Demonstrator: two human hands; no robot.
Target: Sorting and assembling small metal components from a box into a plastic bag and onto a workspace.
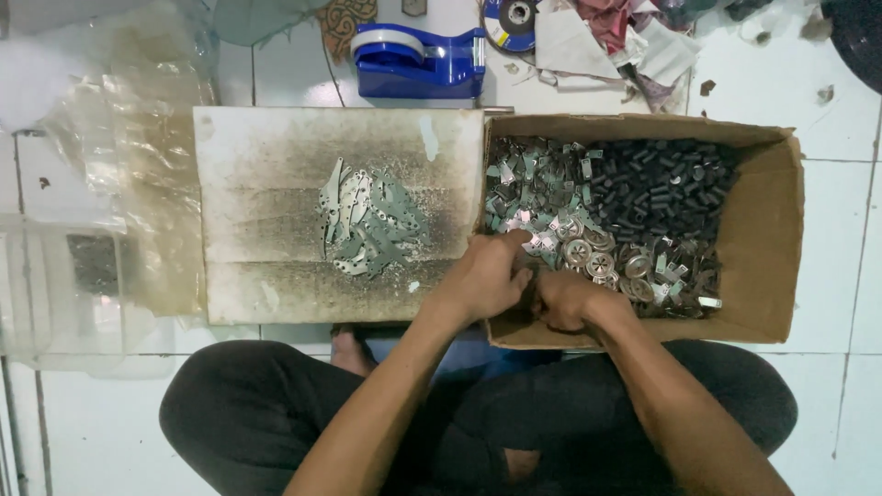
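Observation:
An open cardboard box point(767, 230) on the floor holds several small metal brackets point(533, 179), round metal discs point(599, 262) and black cylindrical pieces point(661, 184). My left hand point(482, 276) reaches over the box's near left corner, fingers curled among the metal parts. My right hand point(570, 298) sits just beside it inside the box, fingers closed down into the parts; what either hand grips is hidden. A pile of flat grey metal plates point(367, 220) lies on a stained white board point(266, 184) to the left of the box.
A blue tape dispenser point(418, 60) stands behind the board. Clear plastic bags point(129, 147) lie at the left. Paper scraps, cloth and a grinding disc point(514, 20) clutter the far side. My crossed legs in black trousers point(257, 413) are in the foreground on white tiles.

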